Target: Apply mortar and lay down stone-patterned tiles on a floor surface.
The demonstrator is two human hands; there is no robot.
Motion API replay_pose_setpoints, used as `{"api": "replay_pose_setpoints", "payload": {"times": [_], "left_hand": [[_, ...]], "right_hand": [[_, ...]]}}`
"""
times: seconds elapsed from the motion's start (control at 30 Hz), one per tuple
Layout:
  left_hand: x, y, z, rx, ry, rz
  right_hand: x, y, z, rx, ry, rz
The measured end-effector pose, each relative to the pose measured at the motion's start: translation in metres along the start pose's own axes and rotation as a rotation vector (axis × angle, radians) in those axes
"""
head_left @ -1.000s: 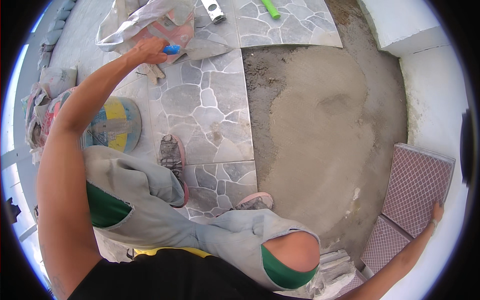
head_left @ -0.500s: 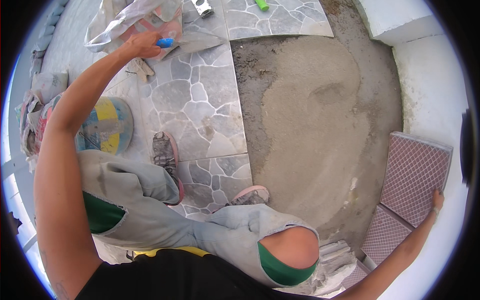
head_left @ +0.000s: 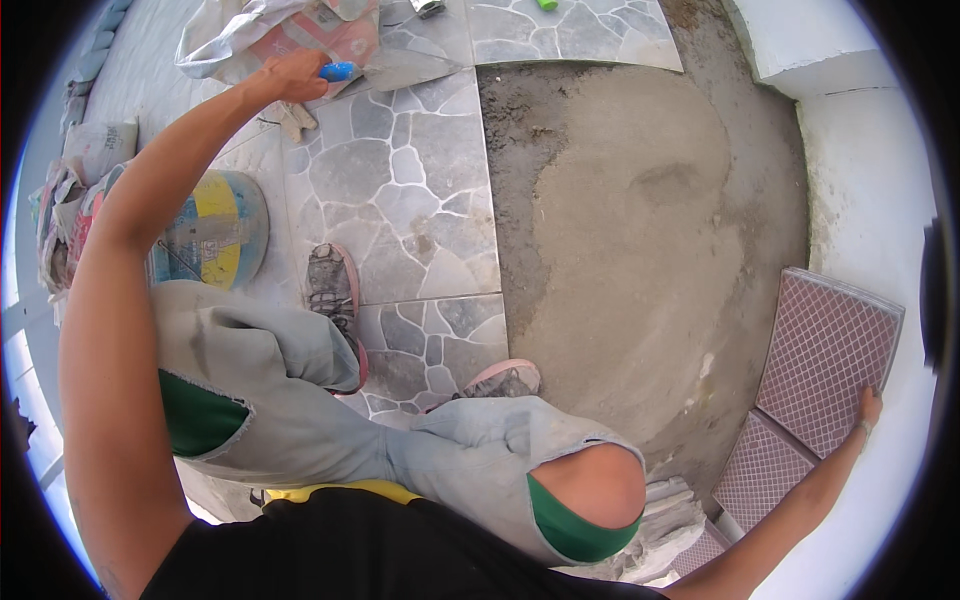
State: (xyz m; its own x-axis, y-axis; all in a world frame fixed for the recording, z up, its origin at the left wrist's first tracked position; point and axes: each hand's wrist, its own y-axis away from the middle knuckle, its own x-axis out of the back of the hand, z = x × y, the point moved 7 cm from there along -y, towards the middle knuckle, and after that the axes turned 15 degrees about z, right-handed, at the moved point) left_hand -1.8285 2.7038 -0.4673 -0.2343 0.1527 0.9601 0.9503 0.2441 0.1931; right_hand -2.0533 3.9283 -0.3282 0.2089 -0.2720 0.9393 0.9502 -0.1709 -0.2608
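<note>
reddish-brown tile (head_left: 825, 350) with a pale lattice face, at the right side of the frame, directly beside the right hand (head_left: 868, 408); seems to lean against the white wall (head_left: 862, 200), with a second lattice tile (head_left: 762, 470) just below it in the lower right; runs longer in the picture from top to bottom than across, slightly slanted, though with true proportions hard to judge through so wide a lens; right hand by far the nearer, fingers at the tile's outer edge, on the wall side; whether closed around that edge or merely resting on it, cannot tell; left hand (head_left: 295, 76) well apart in the upper left, wrapped snugly around a blue handle (head_left: 338, 72), with anything beyond the handle not distinguishable; beside it, a white and pink sack (head_left: 320, 35); between the hands, to the left and upper left of the tile, a broad bed of grey mortar (head_left: 640, 240), reaching nearly to the tile's left edge; along the bed's left margin, the straight edge of stone-patterned floor tiles (head_left: 400, 200); near the bed's lower left, a shoe toe (head_left: 510, 380) just at that margin; toward the right, little room, with the wall hard by the tile; toward the upper left, the widest stretch of mortar
</note>
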Motion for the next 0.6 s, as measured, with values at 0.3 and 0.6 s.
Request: {"api": "replay_pose_setpoints", "payload": {"times": [0.3,0.6], "left_hand": [[-0.042,0.018,0.014,0.056,0.224,-0.171],[-0.04,0.022,0.07,-0.12,0.264,-0.014]], "right_hand": [[0.01,-0.005,0.019,0.046,0.01,0.076],[-0.019,0.038,-0.006,-0.2,0.164,-0.102]]}}
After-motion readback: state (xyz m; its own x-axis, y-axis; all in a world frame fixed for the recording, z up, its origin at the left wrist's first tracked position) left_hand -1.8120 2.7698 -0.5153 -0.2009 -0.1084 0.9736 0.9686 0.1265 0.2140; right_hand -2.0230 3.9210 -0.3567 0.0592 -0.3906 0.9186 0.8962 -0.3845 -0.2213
